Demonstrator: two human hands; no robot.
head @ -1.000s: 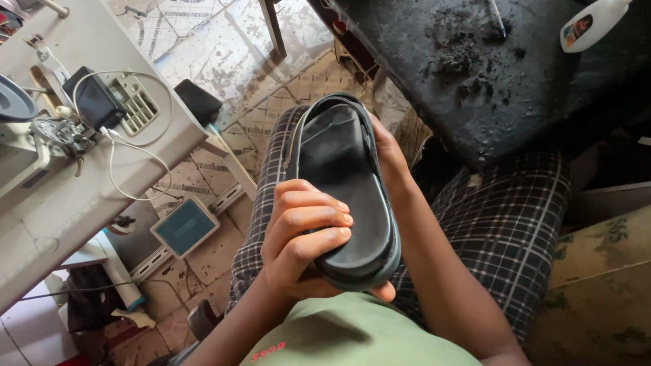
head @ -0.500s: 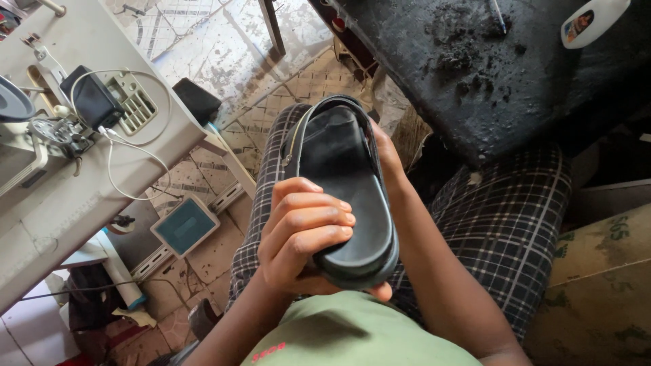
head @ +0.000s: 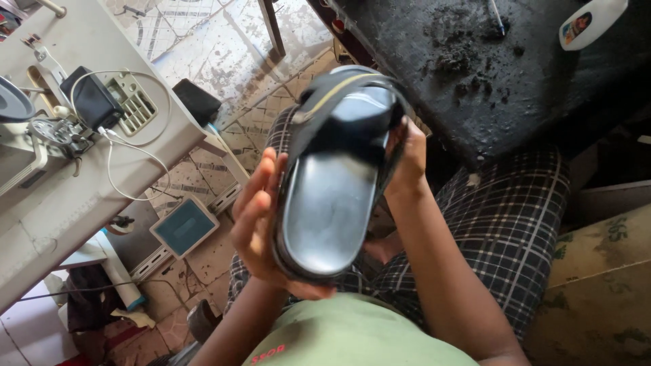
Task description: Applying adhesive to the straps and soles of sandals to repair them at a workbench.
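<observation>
Black sandal (head: pixel 336 183) held mid-scene above checked lap, left hand (head: pixel 261 217) cupping heel, right hand (head: pixel 407 152) grasping strap end. Dirty black bench (head: pixel 515 74) far right; sewing machine (head: pixel 61 115) left.

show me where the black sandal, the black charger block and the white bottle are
black sandal (head: pixel 332 203), head view, middle of the footbed.
black charger block (head: pixel 91 102), head view, centre of its top face.
white bottle (head: pixel 591 22), head view, middle of its body.

Glossy black sandal (head: pixel 336 196), black-and-white checked trousers (head: pixel 502 230), pale green shirt (head: pixel 352 335), sooty black table (head: pixel 488 74)
</observation>
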